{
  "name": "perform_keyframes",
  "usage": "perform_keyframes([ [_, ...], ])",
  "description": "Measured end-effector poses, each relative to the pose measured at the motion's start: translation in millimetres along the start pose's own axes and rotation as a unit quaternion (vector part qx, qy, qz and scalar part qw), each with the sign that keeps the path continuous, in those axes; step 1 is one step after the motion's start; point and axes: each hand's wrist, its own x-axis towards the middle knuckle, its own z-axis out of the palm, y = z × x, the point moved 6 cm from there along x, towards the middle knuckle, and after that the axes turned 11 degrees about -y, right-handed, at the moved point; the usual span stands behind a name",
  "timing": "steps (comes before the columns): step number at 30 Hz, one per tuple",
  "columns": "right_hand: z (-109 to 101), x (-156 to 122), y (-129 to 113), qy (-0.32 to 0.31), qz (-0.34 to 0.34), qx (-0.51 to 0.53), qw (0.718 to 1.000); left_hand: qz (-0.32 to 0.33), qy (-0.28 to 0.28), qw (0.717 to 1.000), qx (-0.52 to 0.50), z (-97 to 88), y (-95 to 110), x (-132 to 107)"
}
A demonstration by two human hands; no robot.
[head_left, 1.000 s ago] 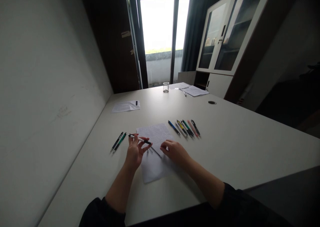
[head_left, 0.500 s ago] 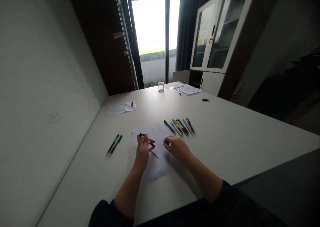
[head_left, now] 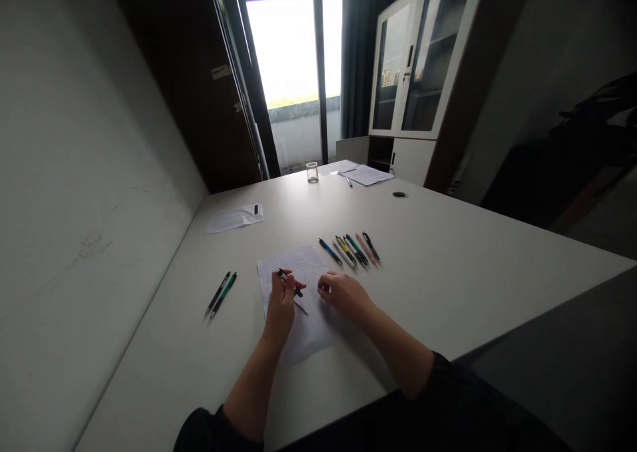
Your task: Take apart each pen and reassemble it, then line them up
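Note:
My left hand (head_left: 283,299) is closed round a dark pen with a pale section (head_left: 283,274), above a written sheet of paper (head_left: 312,336). A thin pen refill (head_left: 301,308) shows just below the pen, over the paper; whether it lies flat there I cannot tell. At the sheet's right side, my right hand (head_left: 344,291) has its fingers curled together in a pinch. Anything between those fingertips is hidden or too small to make out. Beyond my right hand several pens (head_left: 351,250) lie in a slanted row, among them blue, yellow, green, pink and black ones.
To the left on the white table (head_left: 164,359) lie a black pen (head_left: 217,294) and a green pen (head_left: 223,295). Further back are a creased sheet (head_left: 233,220), a glass beaker (head_left: 312,172), a stack of papers (head_left: 368,174) and a round cable hole (head_left: 399,194).
The camera view has turned slightly to the right, so everything sits a little further left. The pen in my left hand has tipped more steeply. My right hand keeps its pinch.

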Motion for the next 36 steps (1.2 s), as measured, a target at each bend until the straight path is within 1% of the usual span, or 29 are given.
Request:
perform_keyframes([
  [4, 1.6, 0.8, 1.0, 0.005, -0.005, 0.002, 1.000, 0.000, -0.014, 1.000, 0.002, 1.3, 2.1, 0.0],
  [8, 1.7, 1.1, 1.1, 0.018, -0.013, 0.007, 1.000, 0.003, -0.023, 0.999, -0.038, 2.7, 3.5, 0.2],
  [12, 1.5, 0.8, 0.4, 0.015, -0.014, 0.005, 1.000, -0.006, -0.018, 0.996, -0.083, 2.7, 3.4, -0.1],
  [15, 1.6, 0.8, -0.3, 0.014, -0.016, 0.007, 1.000, 0.006, -0.007, 0.994, -0.104, 1.4, 4.8, -0.3],
  [21, 3.8, 2.1, 0.4, 0.013, -0.022, 0.011, 1.000, 0.010, -0.010, 0.996, -0.091, 0.6, 3.6, 0.6],
  [29, 4.9, 2.5, -0.1, 0.021, -0.033, 0.015, 0.999, 0.018, -0.004, 0.994, -0.109, -1.2, 7.3, -0.2],
  [32, 4.9, 2.3, -2.9, 0.027, -0.064, 0.035, 0.997, 0.015, 0.005, 0.991, -0.132, -3.2, 8.8, -0.3],
  [36, 2.2, 1.5, -10.8, 0.060, -0.130, 0.068, 0.987, 0.024, 0.017, 0.985, -0.172, -6.2, 13.5, -0.5],
])
